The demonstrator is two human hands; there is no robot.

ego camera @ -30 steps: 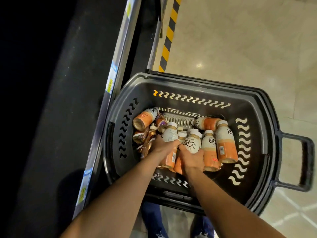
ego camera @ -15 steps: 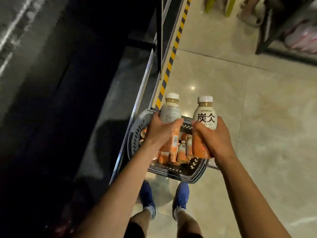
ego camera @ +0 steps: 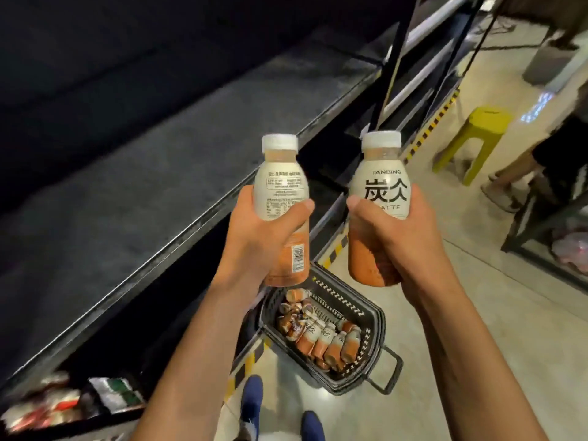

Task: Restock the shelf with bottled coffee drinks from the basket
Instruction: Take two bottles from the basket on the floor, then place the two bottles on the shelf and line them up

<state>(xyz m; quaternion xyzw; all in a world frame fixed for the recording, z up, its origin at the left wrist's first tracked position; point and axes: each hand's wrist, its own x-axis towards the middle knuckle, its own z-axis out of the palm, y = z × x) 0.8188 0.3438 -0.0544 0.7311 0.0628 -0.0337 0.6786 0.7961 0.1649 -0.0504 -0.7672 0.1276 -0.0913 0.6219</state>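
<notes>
My left hand (ego camera: 254,240) grips an upright coffee bottle (ego camera: 281,179) with a white cap, its back label toward me. In my right hand (ego camera: 397,243) I hold a second upright bottle (ego camera: 380,183) marked TANBING LATTE, white above and brown below. Both bottles are raised at chest height, beside the front edge of a dark, bare shelf board (ego camera: 159,186) on the left. Far below on the floor stands the black basket (ego camera: 375,319) with several more coffee bottles (ego camera: 321,335) lying inside.
Black shelf uprights (ego camera: 394,58) rise behind the bottles. Yellow-black hazard tape (ego camera: 426,135) lines the floor by the shelving. A yellow stool (ego camera: 477,135) and another person's legs (ego camera: 521,173) are at the right. Packaged goods (ego camera: 63,405) sit on a lower shelf, bottom left.
Both hands pulled a bottle each out of the basket and lifted them up to shelf height. My view rose with them, so the basket now sits far below.
</notes>
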